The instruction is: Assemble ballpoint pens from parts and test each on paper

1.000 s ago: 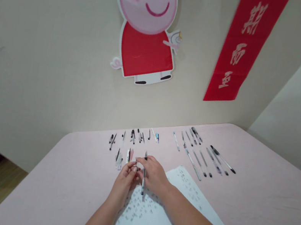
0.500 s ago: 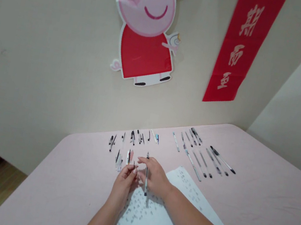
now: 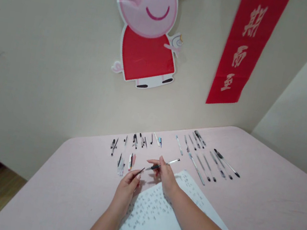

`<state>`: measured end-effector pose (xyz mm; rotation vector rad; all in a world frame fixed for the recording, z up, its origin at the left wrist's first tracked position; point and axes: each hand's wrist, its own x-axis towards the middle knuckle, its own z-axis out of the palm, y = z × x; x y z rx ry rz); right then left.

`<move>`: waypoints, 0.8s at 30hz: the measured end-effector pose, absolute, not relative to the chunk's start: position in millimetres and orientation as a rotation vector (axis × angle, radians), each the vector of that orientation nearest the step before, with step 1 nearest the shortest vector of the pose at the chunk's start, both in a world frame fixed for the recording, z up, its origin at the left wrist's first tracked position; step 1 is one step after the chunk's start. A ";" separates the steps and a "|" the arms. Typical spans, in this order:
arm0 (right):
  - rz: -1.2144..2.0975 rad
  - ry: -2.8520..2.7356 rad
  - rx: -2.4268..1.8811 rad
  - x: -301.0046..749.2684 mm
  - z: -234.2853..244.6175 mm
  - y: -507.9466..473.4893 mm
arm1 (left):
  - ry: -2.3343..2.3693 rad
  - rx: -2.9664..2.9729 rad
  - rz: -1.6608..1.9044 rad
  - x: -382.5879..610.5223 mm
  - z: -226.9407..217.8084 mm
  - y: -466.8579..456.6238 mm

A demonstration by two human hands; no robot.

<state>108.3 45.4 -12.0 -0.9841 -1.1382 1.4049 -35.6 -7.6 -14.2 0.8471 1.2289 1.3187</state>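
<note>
My right hand [image 3: 165, 176] pinches a pen [image 3: 162, 165] that lies almost level, its dark tip pointing left toward my left hand. My left hand [image 3: 128, 186] holds a small dark pen cap [image 3: 140, 171] between thumb and fingers, a short gap from the pen's tip. Both hands hover over the far edge of a white sheet of paper [image 3: 153, 218] covered with small writing, on a table with a pink cloth [image 3: 68, 191].
Beyond the hands, small pen parts and caps [image 3: 135, 140] lie in a row at the left, and several whole pens [image 3: 208, 158] lie at the right. A cartoon pig cut-out [image 3: 150, 31] and a red banner [image 3: 242, 47] hang on the wall.
My right hand has turned the pen from pointing toward me to lying nearly level, tip to the left. The two hands have drawn slightly apart, the cap staying in my left.
</note>
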 end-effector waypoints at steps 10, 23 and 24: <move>1.420 -1.284 -0.996 105.7 -9.0 40.3 | 1.234 1.039 1.275 -31.7 -5.3 -9.8; 1.425 -1.386 -0.883 103.7 -4.6 38.8 | 1.249 1.124 1.243 -35.7 -12.5 -8.1; 1.414 -1.409 -0.866 104.1 -3.9 38.5 | 1.248 1.129 1.239 -36.0 -13.0 -7.9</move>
